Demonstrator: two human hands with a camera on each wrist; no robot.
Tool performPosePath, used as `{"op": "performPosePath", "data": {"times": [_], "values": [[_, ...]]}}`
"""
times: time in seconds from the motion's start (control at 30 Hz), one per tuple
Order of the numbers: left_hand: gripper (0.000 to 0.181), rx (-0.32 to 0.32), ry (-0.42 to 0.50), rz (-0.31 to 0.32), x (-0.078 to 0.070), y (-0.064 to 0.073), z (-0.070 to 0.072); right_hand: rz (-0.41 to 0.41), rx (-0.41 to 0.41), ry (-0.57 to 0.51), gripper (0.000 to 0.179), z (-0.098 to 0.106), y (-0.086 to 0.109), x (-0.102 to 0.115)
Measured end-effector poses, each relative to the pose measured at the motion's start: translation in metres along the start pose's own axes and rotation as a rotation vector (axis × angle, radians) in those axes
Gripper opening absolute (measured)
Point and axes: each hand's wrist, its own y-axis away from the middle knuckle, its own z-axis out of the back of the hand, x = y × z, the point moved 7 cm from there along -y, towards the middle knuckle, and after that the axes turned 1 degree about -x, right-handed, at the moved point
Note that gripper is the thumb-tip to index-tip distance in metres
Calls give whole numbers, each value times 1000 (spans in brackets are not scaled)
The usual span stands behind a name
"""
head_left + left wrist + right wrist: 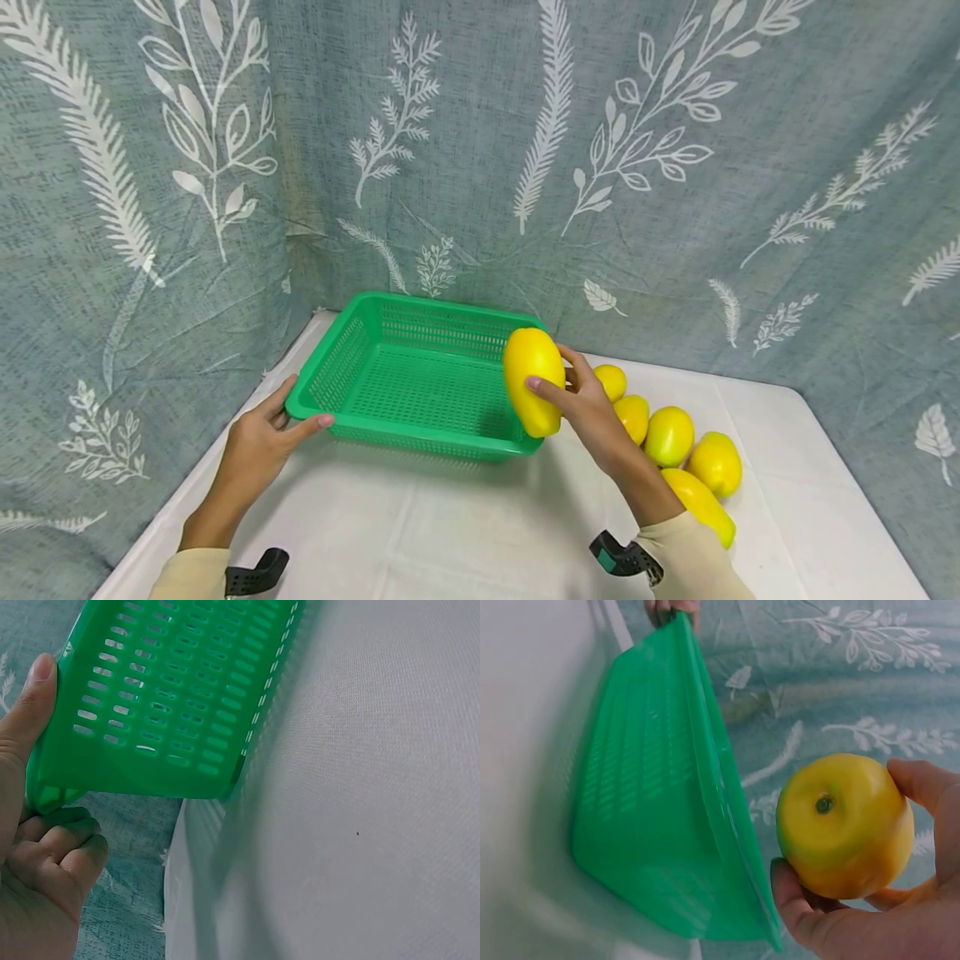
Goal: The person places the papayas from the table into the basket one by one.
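A green plastic basket (pixel 442 439) with slotted walls stands on the white-covered table. At its near left corner my left hand (pixel 255 446) grips the rim; in the left wrist view the thumb lies along the basket's side (pixel 165 761) and the other fingers curl at the corner. My right hand (pixel 596 417) holds a large yellow mango (pixel 534 375) above the basket's right end, thumb on one side and fingers on the other. The right wrist view shows the mango's stem end (pixel 825 804), beside the basket's rim (pixel 716 780).
Several more yellow mangoes, among them a long one (pixel 699 502) and a rounder one (pixel 670 437), lie on the table (pixel 465 533) to the right, partly behind my right forearm. A grey-green curtain (pixel 480 167) with white leaf prints hangs behind and at both sides.
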Motion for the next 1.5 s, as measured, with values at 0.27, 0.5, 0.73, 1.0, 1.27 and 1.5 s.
{"op": "performPosePath", "data": {"times": [0.27, 0.5, 0.73, 1.0, 1.27, 1.5], "values": [[96, 2, 11, -13, -1, 0, -4, -4, -3, -27, 83, -8, -5, 2], [97, 9, 12, -9, -1, -1, -5, 41, -15, -74, 81, -4, -2, 5], [98, 9, -13, 16, 0, 0, -2, 81, -16, -84, 81, 0, 1, 5], [97, 0, 0, 6, 0, 0, -2, 75, -17, -92, 79, 8, 7, 1], [94, -19, 3, -20, 0, 0, -2, 63, -54, -88, 77, 27, 15, -8], [92, -22, 3, -36, -1, 0, 0, 71, -96, -58, 73, 46, 22, -14]]}}
